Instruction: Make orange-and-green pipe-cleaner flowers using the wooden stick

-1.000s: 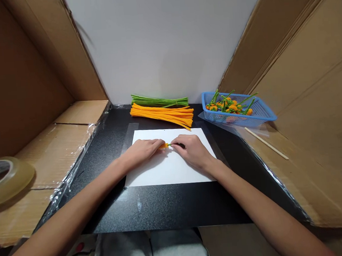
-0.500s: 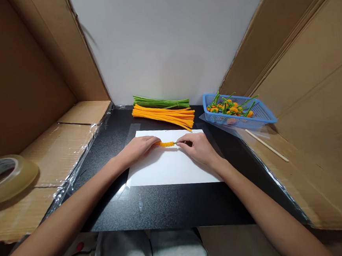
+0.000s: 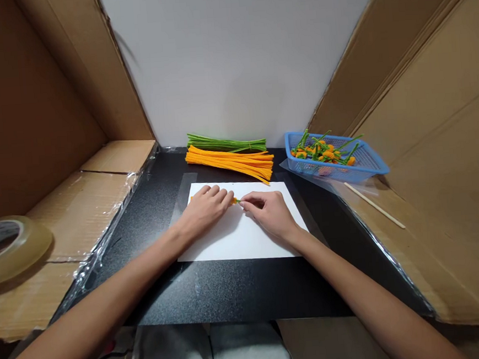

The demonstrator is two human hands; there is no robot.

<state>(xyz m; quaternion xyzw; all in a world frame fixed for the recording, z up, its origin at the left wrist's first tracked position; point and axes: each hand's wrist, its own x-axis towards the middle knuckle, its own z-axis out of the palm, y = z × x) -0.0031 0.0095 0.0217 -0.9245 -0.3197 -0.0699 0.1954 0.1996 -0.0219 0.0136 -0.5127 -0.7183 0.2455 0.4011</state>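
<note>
Over the white paper (image 3: 236, 240), my left hand (image 3: 207, 208) is closed over an orange coiled pipe cleaner (image 3: 234, 201), its fingers hiding most of it. A bit of orange also shows at the hand's far left side. From the coil's right end sticks a short green pipe cleaner (image 3: 238, 201). My right hand (image 3: 272, 210) pinches that green end between thumb and fingertips. Behind the paper lie a bundle of orange pipe cleaners (image 3: 230, 161) and a bundle of green pipe cleaners (image 3: 224, 142).
A blue plastic basket (image 3: 373, 163) at the back right holds several orange and green pieces. Near it a thin pale stick (image 3: 374, 206) lies on cardboard. A roll of clear tape (image 3: 33, 245) sits at left. Cardboard walls (image 3: 444, 102) flank the black table (image 3: 231, 291).
My left hand has moved right along the orange coil and now covers most of it. My right hand has shifted slightly left, still pinching the green end.
</note>
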